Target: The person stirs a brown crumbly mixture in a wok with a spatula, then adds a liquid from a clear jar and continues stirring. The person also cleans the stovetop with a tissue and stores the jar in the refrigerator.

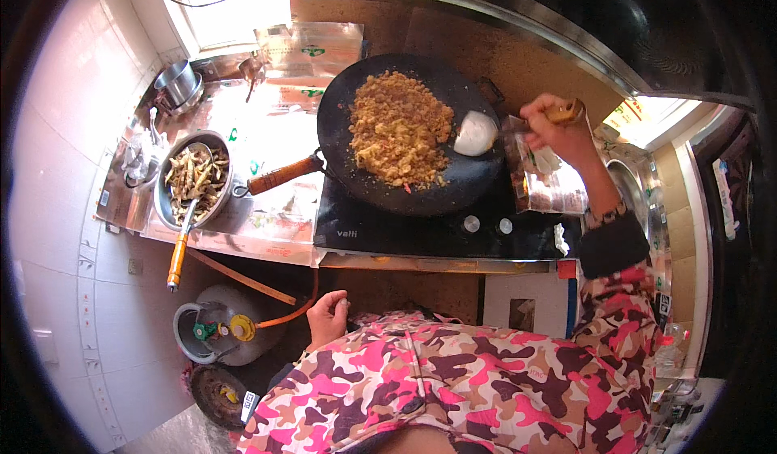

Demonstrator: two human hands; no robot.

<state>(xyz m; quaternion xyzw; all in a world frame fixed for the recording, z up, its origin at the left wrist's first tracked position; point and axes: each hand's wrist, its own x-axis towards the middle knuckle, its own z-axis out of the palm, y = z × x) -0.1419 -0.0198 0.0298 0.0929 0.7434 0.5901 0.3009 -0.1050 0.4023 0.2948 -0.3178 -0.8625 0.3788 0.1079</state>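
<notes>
My right hand point(553, 127) grips the wooden handle of a metal spatula point(476, 133). The spatula's pale, shiny blade is over the right side of a large black wok point(388, 202), beside a heap of crumbly golden-brown food point(397, 129). The wok stands on a black gas stove point(394, 238), and its wooden handle point(282, 176) points left. My left hand point(328, 318) is held near my waist, below the stove's front edge, with its fingers curled in and nothing visible in them.
On the foil-covered counter at left stands a metal bowl point(226, 196) of brown strips with a ladle point(178, 254) in it. Metal pots point(176, 84) sit near the window. A gas cylinder point(243, 314) with a hose stands below. A range hood point(546, 29) hangs above.
</notes>
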